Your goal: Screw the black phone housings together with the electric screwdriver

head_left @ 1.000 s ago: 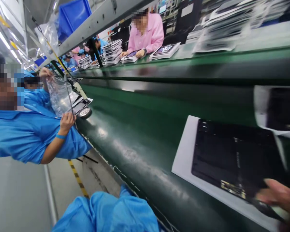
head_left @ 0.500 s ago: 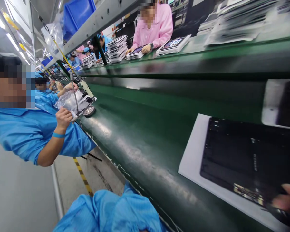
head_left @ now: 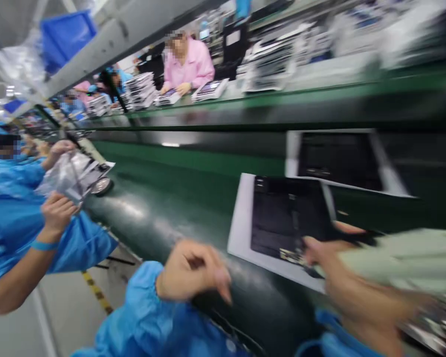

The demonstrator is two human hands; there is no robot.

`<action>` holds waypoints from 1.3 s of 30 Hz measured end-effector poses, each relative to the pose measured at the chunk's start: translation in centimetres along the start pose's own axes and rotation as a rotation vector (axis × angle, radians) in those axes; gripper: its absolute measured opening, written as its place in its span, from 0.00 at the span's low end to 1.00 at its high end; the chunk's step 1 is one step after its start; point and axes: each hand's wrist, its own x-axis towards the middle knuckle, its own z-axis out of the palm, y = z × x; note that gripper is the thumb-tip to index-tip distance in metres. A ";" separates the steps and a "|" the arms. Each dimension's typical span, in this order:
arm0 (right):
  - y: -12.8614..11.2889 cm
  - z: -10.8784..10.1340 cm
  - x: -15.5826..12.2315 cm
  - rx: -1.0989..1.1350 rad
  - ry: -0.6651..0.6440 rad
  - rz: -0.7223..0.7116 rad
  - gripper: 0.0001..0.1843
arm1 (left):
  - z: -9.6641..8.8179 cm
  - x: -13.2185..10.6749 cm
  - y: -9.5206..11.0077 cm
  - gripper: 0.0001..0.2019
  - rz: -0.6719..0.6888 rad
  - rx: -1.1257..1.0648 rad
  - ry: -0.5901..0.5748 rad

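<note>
A black panel (head_left: 288, 215) lies on a white sheet (head_left: 241, 223) on the green conveyor belt (head_left: 178, 198). My right hand (head_left: 338, 277) reaches in from the lower right, thumb and fingers pinched on the panel's near right corner. A pale green blurred object (head_left: 405, 258) lies across that hand's wrist side; I cannot make out what it is. My left hand (head_left: 193, 270), in a blue sleeve, hovers over the belt's near edge left of the sheet, fingers curled, nothing seen in them. The picture is smeared by motion.
A second black panel on a white sheet (head_left: 338, 158) sits farther along the belt. To my left a person in blue (head_left: 18, 218) holds a clear plastic bag (head_left: 65, 176). Across the belt a person in pink (head_left: 188, 64) works beside stacks of panels (head_left: 141, 89).
The view has swung right and down. My left hand has come into view over the belt's edge. My right hand has moved further onto the panel. The neighbour lowered the bag.
</note>
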 end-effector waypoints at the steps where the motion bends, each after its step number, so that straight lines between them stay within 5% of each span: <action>1: 0.1 0.0 0.0 -0.003 -0.009 -0.053 0.19 | 1.9 0.5 -0.8 0.22 0.001 0.064 0.062; 5: 0.2 0.2 0.1 0.053 -0.027 -0.079 0.15 | 4.6 4.8 -3.6 0.24 -0.030 0.449 0.310; 10: 0.0 0.1 0.1 0.067 -0.005 -0.031 0.13 | 6.9 9.4 -3.3 0.27 -0.149 0.723 0.071; 16: -0.1 -0.4 0.4 0.071 0.004 -0.012 0.10 | 9.3 11.3 -2.3 0.22 -0.201 0.868 -0.068; 22: -0.5 -0.4 0.3 0.073 -0.007 -0.019 0.13 | 9.2 11.8 -2.1 0.28 -0.215 0.866 -0.120; 26: -0.4 -0.5 0.4 0.041 -0.007 -0.064 0.09 | 9.4 11.8 -2.0 0.22 -0.225 0.879 -0.086; 34: 0.1 -0.2 0.3 0.043 0.005 -0.059 0.17 | 7.9 11.9 -4.6 0.18 -0.200 0.445 -0.225; 39: 0.1 -0.2 0.6 0.036 -0.022 -0.079 0.13 | 6.8 12.3 -5.3 0.16 -0.041 0.264 -0.020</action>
